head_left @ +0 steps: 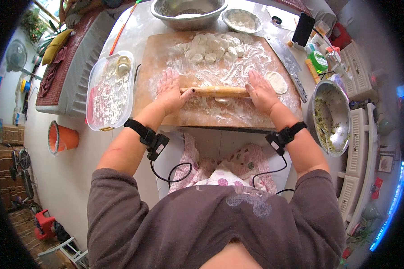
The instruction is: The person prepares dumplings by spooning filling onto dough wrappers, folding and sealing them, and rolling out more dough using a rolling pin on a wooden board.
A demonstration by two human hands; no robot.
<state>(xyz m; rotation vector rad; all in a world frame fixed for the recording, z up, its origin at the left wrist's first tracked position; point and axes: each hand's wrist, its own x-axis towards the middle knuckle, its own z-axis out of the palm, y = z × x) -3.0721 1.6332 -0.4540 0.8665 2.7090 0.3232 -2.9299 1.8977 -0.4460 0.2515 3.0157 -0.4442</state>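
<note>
Both palms press on the ends of a wooden rolling pin [219, 91] that lies crosswise on a floured wooden board [151, 111]. My left hand [170, 88] covers its left end, fingers stretched forward and thumb along the wood. On the right end lies my right hand [262, 90], its fingers also extended. The edge of a small dough piece [222, 100] shows beneath the pin; the rest is hidden. A flat round dough wrapper [276, 82] lies just beyond my right hand. Toward the board's far edge is a heap of floured dough pieces [212, 47].
Left of the board stands a plastic container [109, 97] dusted with flour. A cleaver [284, 55] lies along the board's right edge. Further right is a metal bowl of green filling [330, 117]. A large metal basin [188, 18] and a flour bowl [241, 21] stand behind.
</note>
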